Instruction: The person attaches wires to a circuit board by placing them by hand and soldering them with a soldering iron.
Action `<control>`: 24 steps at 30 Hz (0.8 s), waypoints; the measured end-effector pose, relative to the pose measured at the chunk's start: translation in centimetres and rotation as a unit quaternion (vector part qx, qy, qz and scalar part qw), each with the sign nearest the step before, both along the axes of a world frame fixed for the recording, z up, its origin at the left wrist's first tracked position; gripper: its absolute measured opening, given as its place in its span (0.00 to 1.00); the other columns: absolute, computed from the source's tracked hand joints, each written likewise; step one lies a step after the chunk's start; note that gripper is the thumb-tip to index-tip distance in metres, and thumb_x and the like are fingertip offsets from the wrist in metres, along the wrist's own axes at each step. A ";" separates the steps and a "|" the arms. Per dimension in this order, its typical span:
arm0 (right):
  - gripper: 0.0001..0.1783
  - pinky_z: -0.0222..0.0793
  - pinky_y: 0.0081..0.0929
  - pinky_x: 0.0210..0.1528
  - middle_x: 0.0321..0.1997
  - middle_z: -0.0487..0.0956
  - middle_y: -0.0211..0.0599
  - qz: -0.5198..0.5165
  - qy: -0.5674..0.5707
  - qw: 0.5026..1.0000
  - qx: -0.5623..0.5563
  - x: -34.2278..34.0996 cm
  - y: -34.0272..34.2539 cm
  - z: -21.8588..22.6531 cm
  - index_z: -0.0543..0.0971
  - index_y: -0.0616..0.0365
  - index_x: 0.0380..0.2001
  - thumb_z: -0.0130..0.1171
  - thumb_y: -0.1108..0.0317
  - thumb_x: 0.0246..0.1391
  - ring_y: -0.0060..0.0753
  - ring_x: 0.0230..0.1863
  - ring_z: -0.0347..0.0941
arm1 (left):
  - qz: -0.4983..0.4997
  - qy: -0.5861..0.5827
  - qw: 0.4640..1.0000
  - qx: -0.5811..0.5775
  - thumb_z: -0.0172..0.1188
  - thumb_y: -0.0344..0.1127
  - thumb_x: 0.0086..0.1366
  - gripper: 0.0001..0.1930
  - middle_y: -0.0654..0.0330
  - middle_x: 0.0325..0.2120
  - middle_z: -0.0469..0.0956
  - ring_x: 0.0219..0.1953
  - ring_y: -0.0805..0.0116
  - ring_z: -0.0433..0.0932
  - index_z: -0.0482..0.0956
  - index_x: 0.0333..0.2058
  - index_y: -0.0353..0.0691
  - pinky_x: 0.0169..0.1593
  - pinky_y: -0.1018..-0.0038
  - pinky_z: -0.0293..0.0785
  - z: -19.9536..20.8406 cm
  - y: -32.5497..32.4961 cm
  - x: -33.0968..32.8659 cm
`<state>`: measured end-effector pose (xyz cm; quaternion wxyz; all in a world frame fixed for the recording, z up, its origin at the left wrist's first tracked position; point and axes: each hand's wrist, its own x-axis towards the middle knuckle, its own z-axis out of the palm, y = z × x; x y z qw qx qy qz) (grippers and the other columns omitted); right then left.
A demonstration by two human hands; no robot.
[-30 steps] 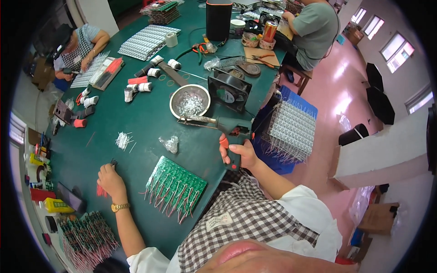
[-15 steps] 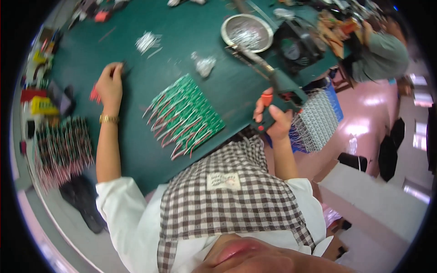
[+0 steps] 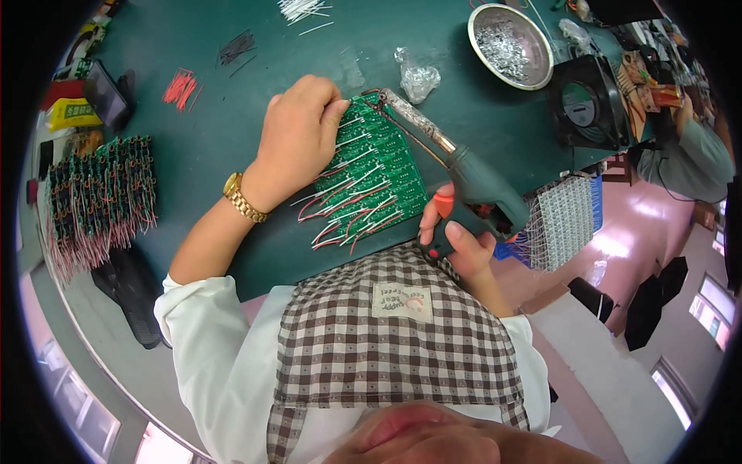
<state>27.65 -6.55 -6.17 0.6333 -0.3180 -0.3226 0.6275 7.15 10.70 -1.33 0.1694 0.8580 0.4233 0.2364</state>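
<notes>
Over the last second, both hands converge on the green circuit-board panel (image 3: 406,182). The left hand (image 3: 301,127) shifts from beside the thin black strands (image 3: 235,48) to the panel's upper-left edge; these strands and the red strands (image 3: 182,88) now lie uncovered on the worktop (image 3: 232,116). The right hand (image 3: 466,241) grips the pistol-grip tool (image 3: 495,189), whose metal barrel (image 3: 417,120) moves from beside the metal bowl (image 3: 543,50) to the panel's upper edge.

The panel lies flat on the worktop in front of the checked apron (image 3: 394,348), its white and red leads (image 3: 363,216) trailing toward the near left. The left fingers are bunched; whether they pinch a strand or a lead cannot be told. Contact between tip and panel is likewise unconfirmed.

The change indicates that the work is now concentrated at the panel's far corner, with the tool tip close to the left fingertips (image 3: 340,108).
</notes>
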 end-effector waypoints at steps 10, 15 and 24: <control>0.27 0.72 0.30 0.35 0.33 0.76 0.46 -0.009 -0.049 0.998 -0.037 -0.8 3.5 -1.7 0.66 0.62 0.56 0.58 0.64 0.56 0.32 0.29 0.74 | 0.006 0.015 0.999 0.028 0.59 0.32 0.61 0.05 0.60 0.26 0.72 0.31 0.58 0.72 0.72 0.29 0.42 0.38 0.64 0.61 -5.0 3.2 -0.9; 0.30 0.73 0.31 0.33 0.30 0.76 0.49 -0.035 -0.119 0.989 -0.086 -1.6 4.2 -1.6 0.65 0.65 0.54 0.61 0.61 0.53 0.34 0.26 0.74 | 0.006 0.010 1.000 0.020 0.59 0.32 0.60 0.05 0.60 0.26 0.72 0.32 0.59 0.72 0.72 0.28 0.42 0.38 0.64 0.61 -5.8 4.0 -1.6; 0.26 0.70 0.29 0.36 0.36 0.76 0.44 0.048 -0.209 0.967 -0.140 -2.1 4.3 -1.1 0.67 0.59 0.53 0.58 0.56 0.58 0.30 0.31 0.72 | -0.008 0.017 0.999 0.029 0.60 0.31 0.58 0.06 0.61 0.25 0.70 0.31 0.59 0.72 0.71 0.27 0.43 0.37 0.64 0.61 -6.5 4.6 -2.5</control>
